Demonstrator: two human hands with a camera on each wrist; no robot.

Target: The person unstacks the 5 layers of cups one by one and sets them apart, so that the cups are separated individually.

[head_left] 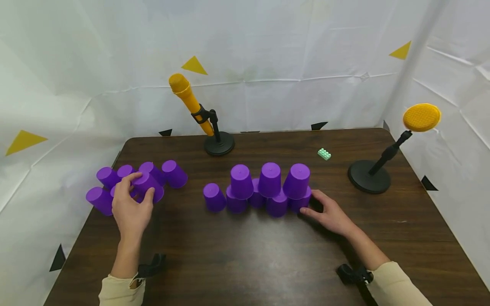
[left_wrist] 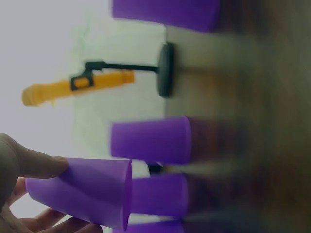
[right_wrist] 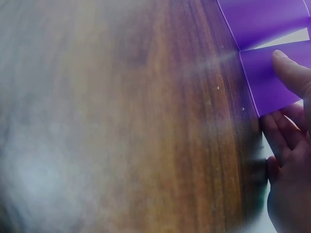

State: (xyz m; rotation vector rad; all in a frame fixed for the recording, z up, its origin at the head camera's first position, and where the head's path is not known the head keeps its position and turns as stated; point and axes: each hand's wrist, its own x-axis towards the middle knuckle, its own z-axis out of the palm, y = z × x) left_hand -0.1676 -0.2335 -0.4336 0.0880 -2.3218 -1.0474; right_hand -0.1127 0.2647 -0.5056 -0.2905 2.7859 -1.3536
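Observation:
My left hand (head_left: 132, 212) grips a purple cup (head_left: 147, 187), thumb on one side and fingers on the other. In the left wrist view that cup (left_wrist: 82, 191) is upside down and raised off the table. Several more upside-down purple cups (head_left: 100, 200) stand around and behind it at the table's left. At mid-table, three upside-down cups (head_left: 270, 180) sit on a row of several others (head_left: 277, 206). My right hand (head_left: 331, 214) holds the row's rightmost cup (right_wrist: 272, 80), its thumb on the front and fingers around the right side. The fingertips behind are partly hidden.
A yellow microphone (head_left: 190, 102) on a black stand is at the back of the dark wooden table (head_left: 245, 263). Another yellow microphone (head_left: 422, 117) stands at the right. A small mint-green toy brick (head_left: 324, 154) lies behind the stacked cups. White sheeting (head_left: 268, 42) surrounds the table.

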